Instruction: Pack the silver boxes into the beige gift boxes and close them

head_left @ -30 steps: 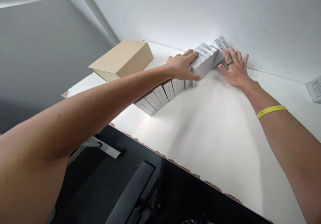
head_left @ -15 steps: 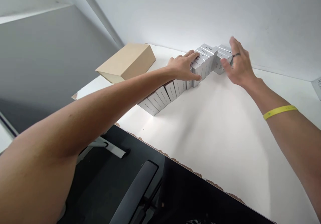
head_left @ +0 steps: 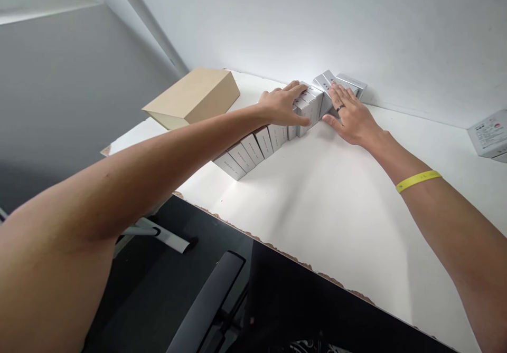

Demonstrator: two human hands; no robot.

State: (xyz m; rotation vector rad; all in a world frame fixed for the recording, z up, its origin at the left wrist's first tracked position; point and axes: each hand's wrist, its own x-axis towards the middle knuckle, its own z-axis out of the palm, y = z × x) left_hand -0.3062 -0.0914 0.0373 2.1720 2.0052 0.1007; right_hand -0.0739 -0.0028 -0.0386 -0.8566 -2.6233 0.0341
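A row of small white boxes with dark print runs across the white table, its right end by the wall. My left hand straddles the middle of the row, fingers over the tops and thumb against the near face, closed on these boxes. My right hand lies with fingers stretched out over the tilted boxes near the right end, its thumb pointing left beside their near side. Behind its fingertips lies another silvery-white box. The palms hide parts of the row.
A tan carton lies at the table's far left. Another printed white box sits by the wall at right. The table's front edge is chipped; below it are a dark chair armrest and a metal leg.
My right hand has come left and down from beside the row's right end onto the boxes there, which now lean differently. My left hand keeps its place on the row. The view has shifted slightly right.
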